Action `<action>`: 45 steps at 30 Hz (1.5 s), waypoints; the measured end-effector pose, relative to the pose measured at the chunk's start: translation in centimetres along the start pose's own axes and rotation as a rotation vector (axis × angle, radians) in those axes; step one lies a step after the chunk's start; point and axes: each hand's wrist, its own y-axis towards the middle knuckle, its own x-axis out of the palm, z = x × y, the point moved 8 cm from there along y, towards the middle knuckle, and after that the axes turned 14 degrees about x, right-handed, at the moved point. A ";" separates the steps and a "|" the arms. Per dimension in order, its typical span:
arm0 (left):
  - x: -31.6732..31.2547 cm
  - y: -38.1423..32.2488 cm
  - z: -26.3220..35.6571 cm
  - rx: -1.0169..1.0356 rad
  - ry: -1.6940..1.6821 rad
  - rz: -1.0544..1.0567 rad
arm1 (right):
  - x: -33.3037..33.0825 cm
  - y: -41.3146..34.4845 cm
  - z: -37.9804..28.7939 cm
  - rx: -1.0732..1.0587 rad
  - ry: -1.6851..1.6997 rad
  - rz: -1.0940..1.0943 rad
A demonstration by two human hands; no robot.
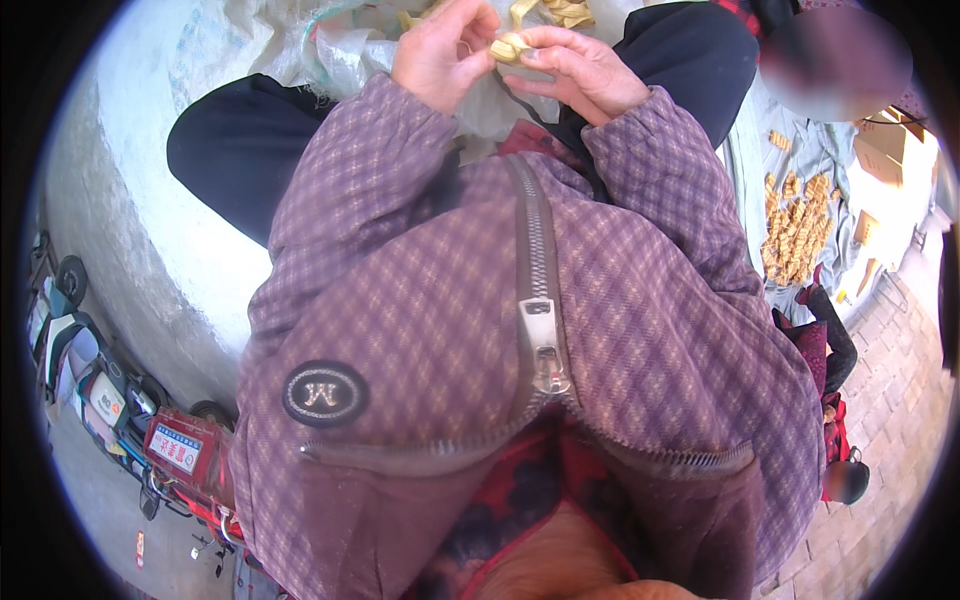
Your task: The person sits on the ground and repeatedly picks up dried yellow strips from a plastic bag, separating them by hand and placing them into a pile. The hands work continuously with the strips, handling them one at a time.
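Note:
A small folded piece of pale yellow, husk-like strip is between my two hands at the top of the view. My right hand pinches it between thumb and fingertips. My left hand is at its left end, thumb tip against or very near it; whether it grips is unclear. Behind the hands lie more pale yellow strips on translucent plastic sheeting. The sleeves of a checked purple jacket cover both my forearms, and my dark-trousered knees are bent out to either side.
At right, a pile of folded yellow-brown pieces lies on grey cloth, with a cardboard box beyond. Other people sit at the right side. Parked scooters and a red vehicle stand at lower left. Brick paving runs along lower right.

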 end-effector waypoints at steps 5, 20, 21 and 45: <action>0.4 -0.2 2.4 0.252 0.381 -0.116 | -0.1 -0.1 -0.8 -0.063 -0.145 0.140; 1.9 -3.3 -0.8 -0.383 -1.341 0.086 | 1.7 -6.3 -4.1 -0.388 -0.918 0.406; 1.8 -3.3 -0.9 -0.423 -1.250 0.137 | 1.8 -6.5 -4.3 -0.405 -0.987 0.477; -3.1 -0.9 2.6 -0.279 -0.905 0.258 | 4.8 -7.2 -9.8 -0.482 -1.157 0.300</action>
